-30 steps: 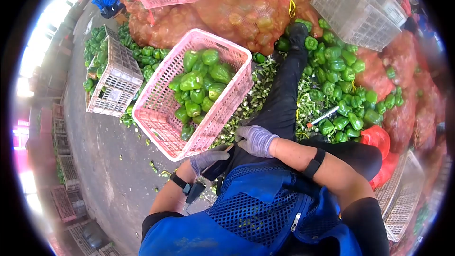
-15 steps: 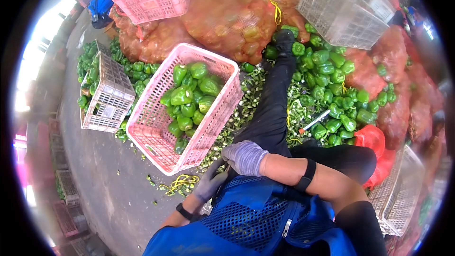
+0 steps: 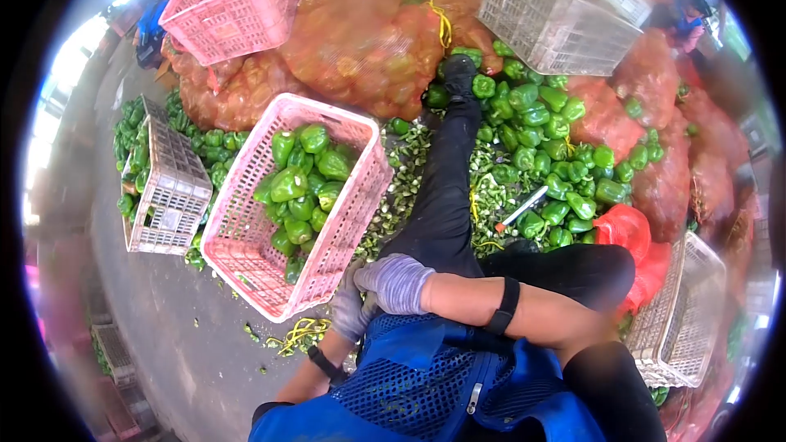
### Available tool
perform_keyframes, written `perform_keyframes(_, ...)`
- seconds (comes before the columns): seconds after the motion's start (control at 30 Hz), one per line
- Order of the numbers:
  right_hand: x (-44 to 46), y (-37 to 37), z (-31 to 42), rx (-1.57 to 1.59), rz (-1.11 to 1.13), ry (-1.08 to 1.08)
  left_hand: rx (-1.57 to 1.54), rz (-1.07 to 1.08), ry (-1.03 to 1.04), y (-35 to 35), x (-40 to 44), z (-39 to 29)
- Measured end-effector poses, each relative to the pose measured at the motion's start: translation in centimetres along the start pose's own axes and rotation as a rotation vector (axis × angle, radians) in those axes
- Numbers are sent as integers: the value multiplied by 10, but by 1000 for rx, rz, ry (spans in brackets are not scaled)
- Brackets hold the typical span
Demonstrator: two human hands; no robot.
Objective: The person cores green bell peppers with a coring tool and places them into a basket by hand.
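Observation:
My left hand point(image 3: 350, 311) and my right hand point(image 3: 397, 282), both in grey-purple knit gloves, meet over my lap. The fingers of the right hand are curled in against the left, and the left fingers look bent too. Whatever lies between them is hidden. Just beyond the left hand stands a pink plastic crate point(image 3: 237, 270), tilted in view, with green bell peppers point(image 3: 303, 184) piled inside. To the right of my outstretched leg, a knife with a pale blade point(image 3: 524, 206) lies by loose bell peppers point(image 3: 536, 115).
Cut pepper stems point(image 3: 393, 184) litter the floor around my leg. Large red mesh sacks point(image 3: 360, 49) stand behind. Other crates include a pink one point(image 3: 237, 24), a grey one point(image 3: 557, 24), and a white one point(image 3: 679, 319). Yellow twine point(image 3: 299, 336) lies near the pink crate.
The view has shifted, so the surroundings sit further left. My left hand has moved up against the right, and the two now touch more closely. The peppers and crates keep their places.

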State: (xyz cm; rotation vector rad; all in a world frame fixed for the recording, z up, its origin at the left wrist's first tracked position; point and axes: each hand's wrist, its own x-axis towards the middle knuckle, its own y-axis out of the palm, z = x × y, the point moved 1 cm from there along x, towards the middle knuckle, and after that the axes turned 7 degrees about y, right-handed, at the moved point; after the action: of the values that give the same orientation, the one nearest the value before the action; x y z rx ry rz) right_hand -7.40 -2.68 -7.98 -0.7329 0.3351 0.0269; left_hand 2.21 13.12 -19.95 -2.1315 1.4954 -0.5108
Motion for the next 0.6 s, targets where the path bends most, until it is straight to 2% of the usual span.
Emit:
perform_keyframes(0.03,0,-1,-3,20,-8,19,-167,81,92,4,11,6)
perform_keyframes(0.17,-2,7,-27,84,-94,57,-350,357,92,-29,9,-18)
perform_keyframes(0.27,2,12,-24,56,-81,4,-166,497,11,-38,0,-13)
perform_keyframes(0.33,-3,0,-9,-40,20,-27,-219,591,-105,-41,0,-13)
perform_keyframes(0.4,-5,-2,-2,-97,21,-36,-320,688,-215,-45,-2,2)
perform_keyframes(0.5,-6,2,-7,-72,-10,-65,114,676,-149,-48,19,-51)
perform_keyframes(0.53,-6,6,-7,-98,11,-85,251,683,-129,-45,22,-56)
perform_keyframes(0.57,-5,10,-7,-122,28,-98,366,676,36,-31,22,-43)
perform_keyframes(0.6,-4,13,-8,-146,39,-106,375,665,52,-24,19,-30)
